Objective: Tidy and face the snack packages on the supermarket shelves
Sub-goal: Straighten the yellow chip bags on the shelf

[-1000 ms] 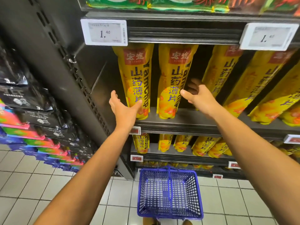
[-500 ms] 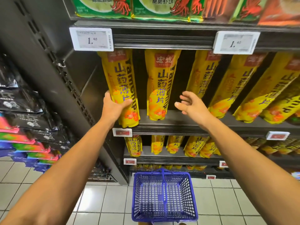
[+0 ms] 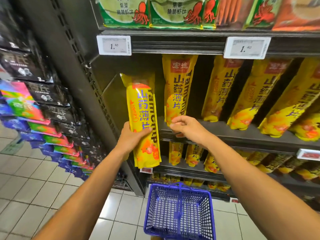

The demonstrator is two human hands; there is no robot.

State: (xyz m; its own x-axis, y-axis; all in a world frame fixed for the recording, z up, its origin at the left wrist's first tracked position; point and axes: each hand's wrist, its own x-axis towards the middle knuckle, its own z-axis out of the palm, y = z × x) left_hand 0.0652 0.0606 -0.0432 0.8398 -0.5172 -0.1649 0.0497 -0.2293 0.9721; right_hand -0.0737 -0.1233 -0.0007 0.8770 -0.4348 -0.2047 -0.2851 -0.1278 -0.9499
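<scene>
The left hand (image 3: 132, 137) grasps a long yellow pack (image 3: 142, 118) around its lower half, holding it upright in front of the shelf (image 3: 225, 134), off the ledge. The pack is glossy, with purple characters, "Yamchip" down its side and orange chips printed at the bottom. The right hand (image 3: 187, 128), fingers loosely curled and holding nothing, hovers just before the next pack (image 3: 178, 87), hiding its base. Its fingers are blurred. The top-shelf bags (image 3: 173, 13) are cut off above.
</scene>
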